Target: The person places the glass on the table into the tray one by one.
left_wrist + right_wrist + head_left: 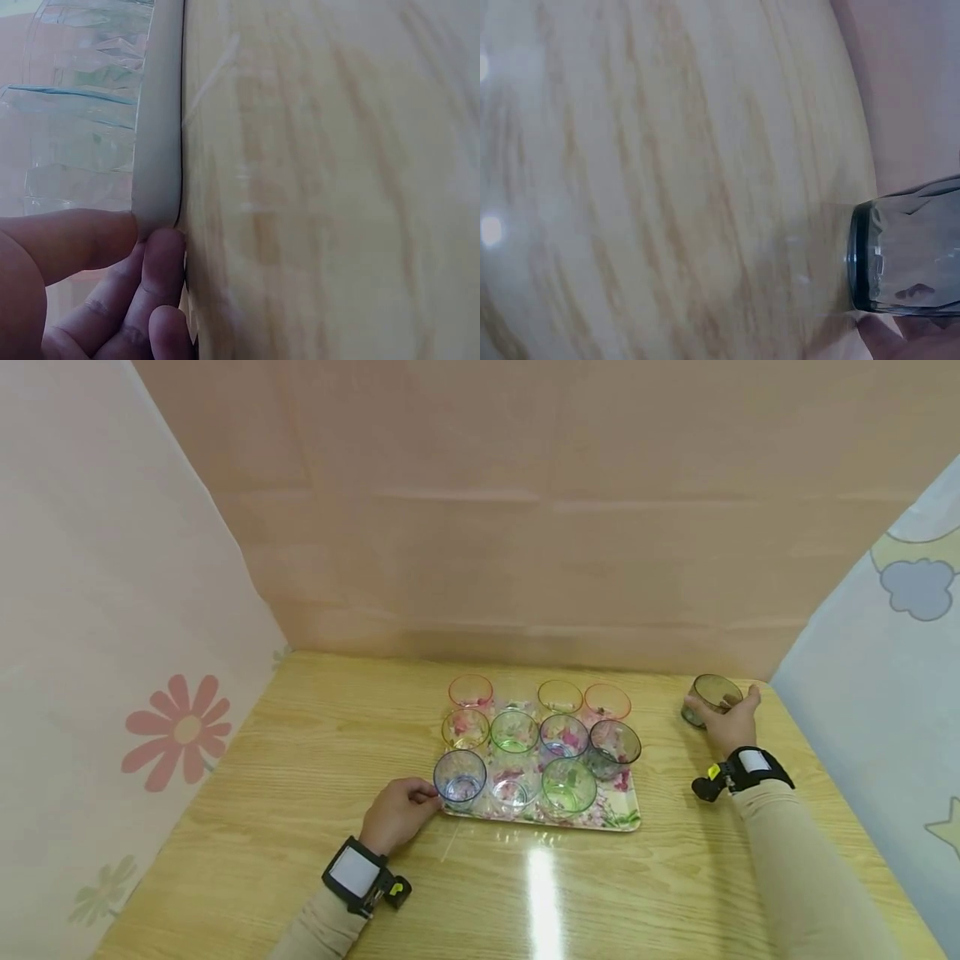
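At the back right of the table my right hand [731,722] grips a grey-brown tinted glass [711,700], thumb on one side and fingers on the other. The right wrist view has this glass [911,251] with its base at or just above the wood; I cannot tell if it touches. My left hand [401,814] pinches the near left corner of a floral tray [622,821]; thumb and fingertips meet its pale edge [159,150] in the left wrist view. On the tray stand several glasses, among them a blue one [460,777], a green one [568,787] and a dark grey one [615,745].
The wooden table [315,718] ends at a tan backdrop [480,568]. A flowered white panel [112,610] borders the left side, a pale blue one [885,693] the right. Red-rimmed and yellow-rimmed glasses [471,692] form the tray's back row.
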Motion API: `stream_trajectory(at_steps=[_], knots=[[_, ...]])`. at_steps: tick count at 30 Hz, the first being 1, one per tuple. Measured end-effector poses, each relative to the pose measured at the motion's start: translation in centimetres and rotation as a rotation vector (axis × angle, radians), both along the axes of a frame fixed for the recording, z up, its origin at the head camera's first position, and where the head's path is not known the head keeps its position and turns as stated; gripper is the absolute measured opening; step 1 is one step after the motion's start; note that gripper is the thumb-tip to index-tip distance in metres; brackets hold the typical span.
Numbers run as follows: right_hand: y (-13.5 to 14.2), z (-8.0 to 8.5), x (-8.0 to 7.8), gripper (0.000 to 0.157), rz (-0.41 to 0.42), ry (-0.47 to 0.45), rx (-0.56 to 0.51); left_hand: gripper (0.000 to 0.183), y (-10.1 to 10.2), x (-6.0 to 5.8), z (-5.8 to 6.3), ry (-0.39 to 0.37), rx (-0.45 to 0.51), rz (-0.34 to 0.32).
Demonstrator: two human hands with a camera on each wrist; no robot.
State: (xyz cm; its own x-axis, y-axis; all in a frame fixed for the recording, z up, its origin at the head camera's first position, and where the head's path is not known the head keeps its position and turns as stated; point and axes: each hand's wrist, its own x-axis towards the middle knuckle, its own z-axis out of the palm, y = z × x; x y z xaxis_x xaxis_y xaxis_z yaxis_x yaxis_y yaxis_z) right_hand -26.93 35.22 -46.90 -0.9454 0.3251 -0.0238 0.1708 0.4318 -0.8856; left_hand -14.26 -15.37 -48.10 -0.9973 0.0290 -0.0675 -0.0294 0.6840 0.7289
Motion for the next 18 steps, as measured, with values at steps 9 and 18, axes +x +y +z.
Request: stream_trajectory(at_steps=[9, 18], knots=[[0.26, -0.15, 0.25, 0.097, -0.004, 0.015, 0.086, 0.018, 0.12, 0.03, 0.05, -0.003, -0.002, 0.002], [0.15, 0.09, 0.24, 0.098, 0.004, 0.007, 0.072, 0.018, 0.00, -0.04, -0.13, -0.012, -0.015, 0.007]])
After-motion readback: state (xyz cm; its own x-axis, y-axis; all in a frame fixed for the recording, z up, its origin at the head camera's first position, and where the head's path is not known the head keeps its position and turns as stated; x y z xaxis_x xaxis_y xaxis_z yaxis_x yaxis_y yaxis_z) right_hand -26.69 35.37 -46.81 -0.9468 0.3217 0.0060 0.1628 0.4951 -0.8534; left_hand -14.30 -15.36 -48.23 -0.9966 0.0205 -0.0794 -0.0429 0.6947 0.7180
